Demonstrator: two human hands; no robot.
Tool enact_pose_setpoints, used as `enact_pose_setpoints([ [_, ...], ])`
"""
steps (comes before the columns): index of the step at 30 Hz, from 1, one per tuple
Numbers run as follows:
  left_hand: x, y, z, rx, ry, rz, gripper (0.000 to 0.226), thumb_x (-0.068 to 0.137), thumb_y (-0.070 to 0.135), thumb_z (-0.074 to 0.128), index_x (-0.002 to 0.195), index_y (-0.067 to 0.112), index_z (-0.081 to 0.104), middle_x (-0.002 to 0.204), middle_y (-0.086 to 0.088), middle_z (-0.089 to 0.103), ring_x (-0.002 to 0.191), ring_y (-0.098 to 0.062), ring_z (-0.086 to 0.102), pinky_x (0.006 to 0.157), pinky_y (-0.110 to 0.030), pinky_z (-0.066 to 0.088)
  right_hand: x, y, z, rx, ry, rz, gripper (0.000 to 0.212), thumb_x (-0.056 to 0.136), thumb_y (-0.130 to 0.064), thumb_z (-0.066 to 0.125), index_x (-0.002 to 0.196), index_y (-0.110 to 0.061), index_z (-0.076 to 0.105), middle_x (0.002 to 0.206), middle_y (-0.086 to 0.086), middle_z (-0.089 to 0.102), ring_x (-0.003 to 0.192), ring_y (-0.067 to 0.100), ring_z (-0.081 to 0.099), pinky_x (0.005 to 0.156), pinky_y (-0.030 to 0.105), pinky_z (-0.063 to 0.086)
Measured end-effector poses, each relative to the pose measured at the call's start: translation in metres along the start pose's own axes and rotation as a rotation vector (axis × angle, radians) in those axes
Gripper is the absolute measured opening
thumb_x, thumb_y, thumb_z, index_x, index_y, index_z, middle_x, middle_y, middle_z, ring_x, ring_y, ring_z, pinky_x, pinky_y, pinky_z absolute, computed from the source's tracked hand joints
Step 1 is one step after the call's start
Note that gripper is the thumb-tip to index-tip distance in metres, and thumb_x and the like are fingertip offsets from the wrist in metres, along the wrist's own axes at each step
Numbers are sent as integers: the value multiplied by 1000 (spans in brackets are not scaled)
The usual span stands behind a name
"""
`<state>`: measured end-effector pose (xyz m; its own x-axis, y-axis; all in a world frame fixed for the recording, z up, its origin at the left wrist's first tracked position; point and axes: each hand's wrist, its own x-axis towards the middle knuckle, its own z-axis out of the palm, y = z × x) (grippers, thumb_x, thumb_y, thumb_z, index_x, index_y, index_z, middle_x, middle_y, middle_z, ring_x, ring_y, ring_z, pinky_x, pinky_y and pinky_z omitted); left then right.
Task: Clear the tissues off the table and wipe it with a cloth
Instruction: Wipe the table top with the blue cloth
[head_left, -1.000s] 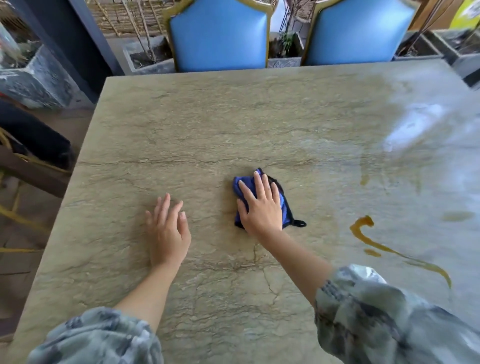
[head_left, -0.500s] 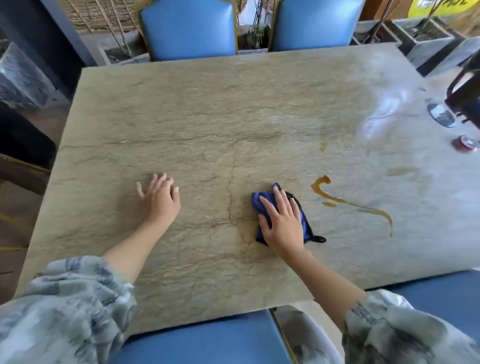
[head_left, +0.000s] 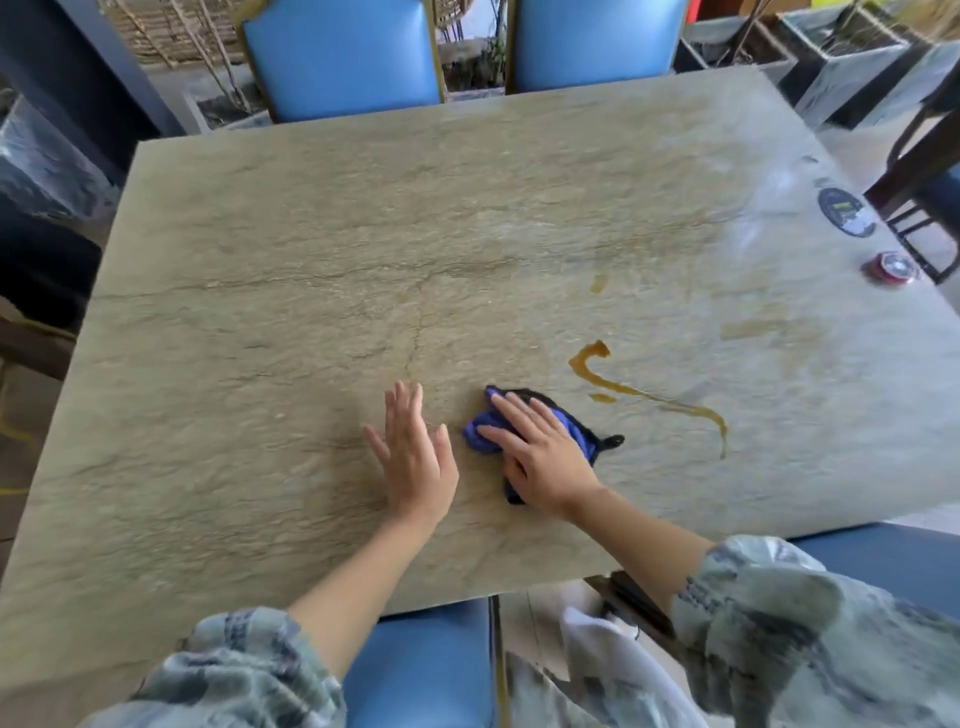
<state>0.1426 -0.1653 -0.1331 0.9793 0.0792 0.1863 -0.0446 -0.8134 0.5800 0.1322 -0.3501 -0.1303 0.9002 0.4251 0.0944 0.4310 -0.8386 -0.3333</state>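
The cloth (head_left: 524, 431) is a small blue rag with a dark edge, bunched up a little below the centre of the frame on the table (head_left: 363, 260). It looks soft, light and limp, so it will likely fold and slide under the palm rather than keep any shape; pressing it flat from above with a spread hand suits wiping better than pinching a corner. The right hand (head_left: 545, 457) lies on top of it, fingers straight and spread, pressing down, with blue folds showing beyond the fingertips to the left and a dark tail sticking out on the right. The left hand (head_left: 415, 457) rests flat on the bare stone just beside the cloth, fingers relaxed, holding nothing. A brown spill (head_left: 649, 395) trails off to the right of the cloth, not touching it.
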Motion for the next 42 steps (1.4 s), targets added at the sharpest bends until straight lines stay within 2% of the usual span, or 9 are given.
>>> enact_pose_setpoints([
  [2, -11, 18, 15, 32, -46, 22, 51, 92, 22, 35, 142, 11, 31, 154, -14, 28, 144, -27, 23, 111, -63, 6, -10, 6, -6, 9, 15, 86, 46, 84, -21, 45, 129, -18, 57, 150, 13, 35, 140, 30, 32, 110, 50, 31],
  [7, -26, 55, 42, 222, -147, 27, 51, 93, 30, 31, 141, 13, 36, 155, -12, 27, 145, -24, 20, 113, -64, 3, -66, 67, -25, -31, -112, -316, 43, 93, -19, 38, 134, -17, 53, 154, 11, 29, 144, 27, 23, 117, 44, 19],
  [13, -26, 56, 44, 366, -152, 50, 64, 93, 52, 26, 141, 12, 39, 155, -12, 26, 146, -23, 16, 115, -59, -1, -129, 189, -81, -85, -199, -444, 45, 99, -24, 23, 137, -17, 46, 156, 12, 20, 144, 27, 20, 117, 43, 16],
  [19, -25, 56, 44, 349, -98, 7, 63, 92, 52, 28, 140, 13, 42, 155, -9, 28, 146, -20, 16, 117, -54, 1, -140, 256, -104, -61, 49, 227, 46, 92, -23, 37, 136, -13, 47, 152, 18, 30, 139, 35, 31, 115, 47, 21],
  [23, -24, 56, 43, 316, -80, 12, 59, 92, 47, 30, 139, 13, 45, 154, -9, 29, 146, -19, 17, 117, -53, 1, -100, 223, -84, -87, 161, 697, 54, 89, -31, 33, 138, -11, 44, 152, 20, 27, 140, 35, 24, 116, 44, 12],
  [25, -23, 55, 42, 313, -79, 5, 57, 93, 44, 30, 138, 13, 45, 154, -8, 29, 146, -18, 16, 118, -53, 2, -75, 193, -72, -46, 209, 801, 53, 89, -29, 37, 138, -10, 45, 152, 22, 26, 141, 36, 23, 116, 46, 12],
  [30, -20, 55, 40, 304, -75, -9, 55, 94, 42, 31, 139, 15, 45, 154, -6, 29, 146, -16, 14, 118, -51, 4, -21, 100, -44, 170, 142, 620, 71, 80, -27, 16, 148, -9, 26, 158, 17, 10, 146, 32, 6, 118, 41, 1],
  [36, -21, 52, 40, 311, -96, -1, 50, 96, 40, 32, 139, 18, 44, 155, -4, 28, 147, -14, 13, 119, -48, 2, 60, 70, -38, 356, 158, 738, 55, 94, -13, 31, 149, -10, 23, 159, 14, 4, 147, 27, -1, 118, 39, -3],
  [42, -18, 56, 42, 309, -89, 19, 48, 94, 37, 36, 136, 17, 48, 153, -4, 32, 146, -16, 16, 117, -52, 6, 32, 102, -33, 83, -121, -68, 45, 92, -32, 45, 136, -23, 49, 155, 16, 23, 144, 34, 19, 118, 46, 13],
])
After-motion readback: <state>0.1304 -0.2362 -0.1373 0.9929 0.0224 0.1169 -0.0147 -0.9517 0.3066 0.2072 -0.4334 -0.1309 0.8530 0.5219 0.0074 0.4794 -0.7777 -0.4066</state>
